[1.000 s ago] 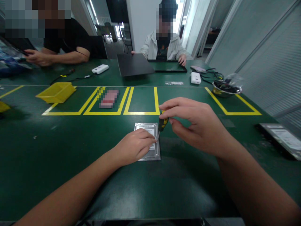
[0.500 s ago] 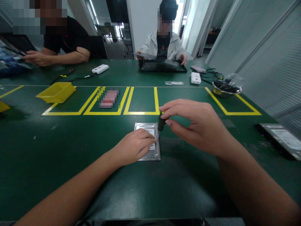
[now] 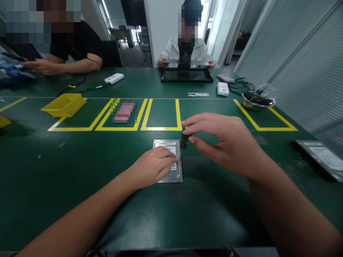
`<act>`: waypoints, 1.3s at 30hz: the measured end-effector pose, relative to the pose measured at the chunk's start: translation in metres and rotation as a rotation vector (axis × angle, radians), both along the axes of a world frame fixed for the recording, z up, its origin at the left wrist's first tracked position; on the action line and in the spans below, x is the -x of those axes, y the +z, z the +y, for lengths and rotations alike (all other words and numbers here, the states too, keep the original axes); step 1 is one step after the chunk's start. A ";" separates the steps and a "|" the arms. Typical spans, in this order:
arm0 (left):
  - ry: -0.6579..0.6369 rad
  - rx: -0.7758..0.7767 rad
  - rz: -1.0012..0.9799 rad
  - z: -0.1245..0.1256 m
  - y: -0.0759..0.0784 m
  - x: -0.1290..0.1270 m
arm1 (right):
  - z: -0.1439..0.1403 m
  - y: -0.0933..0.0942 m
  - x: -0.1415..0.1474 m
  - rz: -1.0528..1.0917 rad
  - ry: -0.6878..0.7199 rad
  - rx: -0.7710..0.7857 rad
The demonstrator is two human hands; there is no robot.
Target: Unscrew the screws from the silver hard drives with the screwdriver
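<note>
A silver hard drive [image 3: 175, 175] with a white label lies flat on the green table. Across its middle rests my left hand [image 3: 154, 166], holding it down, fingers close together and fingertips at the drive's right edge beside the screwdriver's tip. My right hand [image 3: 219, 142] grips a small black and yellow screwdriver [image 3: 184, 140] by its handle between thumb and fingers. The screwdriver stands nearly upright, its thin shaft meeting the drive's right edge. My left fingers partly hide the label, and the exact contact of the tip is too small to make out.
At the right lies another hard drive [image 3: 325, 157]. Beyond the yellow-taped outlines are a yellow bin [image 3: 64, 105], a blurred pink item [image 3: 124, 112], and a metal bowl [image 3: 258, 101] of dark parts. Across the table, one person holds a flat panel above a black frame [image 3: 187, 79]; another sits left.
My hands and the hard drive stay almost still, with the screwdriver shifting very slightly. The person opposite has lifted and levelled the flat panel with both hands above the black frame.
</note>
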State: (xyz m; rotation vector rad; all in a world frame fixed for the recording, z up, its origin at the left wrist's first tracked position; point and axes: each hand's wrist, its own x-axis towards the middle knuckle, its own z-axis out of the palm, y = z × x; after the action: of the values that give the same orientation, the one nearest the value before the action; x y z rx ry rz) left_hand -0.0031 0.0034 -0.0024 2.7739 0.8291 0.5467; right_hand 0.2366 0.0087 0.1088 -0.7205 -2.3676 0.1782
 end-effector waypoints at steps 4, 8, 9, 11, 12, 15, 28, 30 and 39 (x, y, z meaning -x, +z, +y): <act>-0.001 -0.010 -0.001 0.000 0.000 0.000 | -0.001 0.000 -0.001 -0.037 -0.007 -0.005; -0.005 -0.014 0.004 0.000 0.000 0.000 | -0.001 0.000 -0.002 -0.073 -0.007 0.002; -0.006 -0.013 0.002 0.000 0.000 0.000 | -0.001 0.000 -0.002 -0.079 -0.008 0.007; -0.006 -0.011 -0.002 0.000 0.000 0.000 | -0.002 0.000 -0.001 -0.089 -0.010 0.011; -0.005 -0.010 -0.004 0.000 0.000 0.000 | -0.002 0.001 -0.001 -0.094 -0.011 0.011; -0.003 -0.008 -0.006 0.000 0.000 0.000 | -0.003 0.002 -0.001 -0.104 -0.015 0.013; -0.007 0.001 0.005 0.001 -0.001 0.000 | 0.000 -0.003 -0.001 -0.072 -0.026 0.029; -0.006 -0.002 0.007 0.001 -0.001 0.000 | 0.001 -0.004 -0.001 -0.075 -0.040 0.009; 0.000 -0.007 0.018 0.000 -0.001 -0.001 | 0.004 -0.009 0.004 -0.081 -0.110 -0.044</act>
State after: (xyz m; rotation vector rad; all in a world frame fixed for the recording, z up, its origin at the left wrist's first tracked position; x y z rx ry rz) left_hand -0.0025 0.0031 -0.0033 2.7894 0.8319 0.5266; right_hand 0.2331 0.0127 0.1003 -0.8489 -2.3929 0.0498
